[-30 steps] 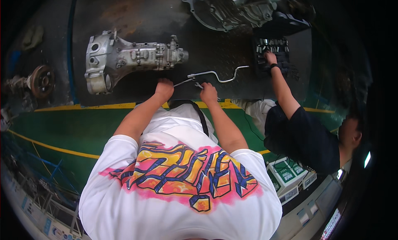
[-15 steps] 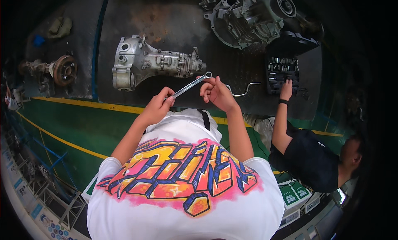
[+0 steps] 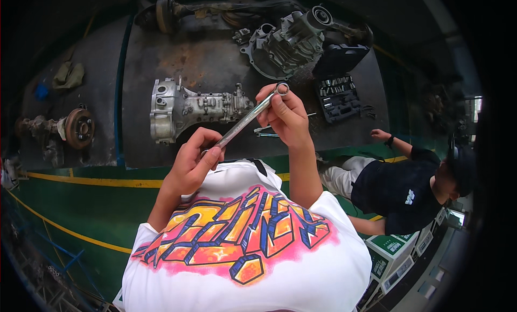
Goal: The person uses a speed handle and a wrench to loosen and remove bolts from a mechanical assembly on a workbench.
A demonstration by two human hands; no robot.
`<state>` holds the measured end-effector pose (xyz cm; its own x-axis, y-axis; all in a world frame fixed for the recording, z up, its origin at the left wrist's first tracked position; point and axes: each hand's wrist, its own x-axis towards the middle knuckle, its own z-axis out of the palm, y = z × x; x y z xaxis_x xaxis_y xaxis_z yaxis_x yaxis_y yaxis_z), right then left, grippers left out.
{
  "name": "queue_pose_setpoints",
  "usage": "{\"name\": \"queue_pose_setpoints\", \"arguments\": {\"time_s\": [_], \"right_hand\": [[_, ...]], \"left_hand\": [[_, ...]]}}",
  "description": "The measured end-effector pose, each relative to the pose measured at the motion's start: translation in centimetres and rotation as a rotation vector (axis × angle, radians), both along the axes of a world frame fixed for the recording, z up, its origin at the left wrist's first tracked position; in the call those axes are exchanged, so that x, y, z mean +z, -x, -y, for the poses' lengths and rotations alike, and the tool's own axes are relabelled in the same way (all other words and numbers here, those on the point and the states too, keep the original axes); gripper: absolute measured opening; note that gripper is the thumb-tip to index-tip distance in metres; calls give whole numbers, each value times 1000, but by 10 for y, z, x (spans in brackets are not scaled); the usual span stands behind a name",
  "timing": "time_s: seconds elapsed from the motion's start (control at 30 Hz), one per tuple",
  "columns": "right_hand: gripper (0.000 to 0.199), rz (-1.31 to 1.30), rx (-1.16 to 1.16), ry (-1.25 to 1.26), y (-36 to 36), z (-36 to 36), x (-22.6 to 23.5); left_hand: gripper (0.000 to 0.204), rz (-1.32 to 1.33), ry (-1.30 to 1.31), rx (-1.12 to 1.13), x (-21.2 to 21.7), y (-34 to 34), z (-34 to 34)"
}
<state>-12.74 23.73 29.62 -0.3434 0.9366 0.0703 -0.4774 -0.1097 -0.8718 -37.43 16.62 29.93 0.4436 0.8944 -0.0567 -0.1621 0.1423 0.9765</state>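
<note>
A long silver ring-ended wrench [image 3: 245, 121] is held slantwise in front of my body. My left hand [image 3: 193, 161] grips its lower end, partly covering it. The fingers of my right hand [image 3: 291, 118] are closed about the upper end, just below the ring, which stays visible. Behind the wrench, on the dark workbench [image 3: 161, 59], a silver-grey gearbox [image 3: 196, 108] lies on its side. Its narrow right end is partly hidden by my right hand. Some thin metal tools [image 3: 266, 132] lie on the bench just left of my right wrist.
A larger gearbox housing [image 3: 291, 48] stands at the back, near an open black socket case [image 3: 338, 96]. On the left bench are a rusty brake hub [image 3: 79, 129] and a pair of gloves [image 3: 68, 75]. A co-worker [image 3: 401, 188] in a dark shirt stands at the right.
My right hand has closed on the wrench's upper end; before, its fingers were loosely beside it. The co-worker's hand has left the socket case and moved back. My view has shifted.
</note>
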Motion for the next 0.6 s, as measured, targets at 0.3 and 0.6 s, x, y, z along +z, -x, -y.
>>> {"name": "queue_pose_setpoints", "arguments": {"time_s": [0.3,0.6], "right_hand": [[16,240,-247,8,5,37,-35],[18,331,-210,1043,-44,167,-298]], "left_hand": [[20,202,8,270,-74,19,-6],[16,-87,881,163,-316,-14,48]]}}
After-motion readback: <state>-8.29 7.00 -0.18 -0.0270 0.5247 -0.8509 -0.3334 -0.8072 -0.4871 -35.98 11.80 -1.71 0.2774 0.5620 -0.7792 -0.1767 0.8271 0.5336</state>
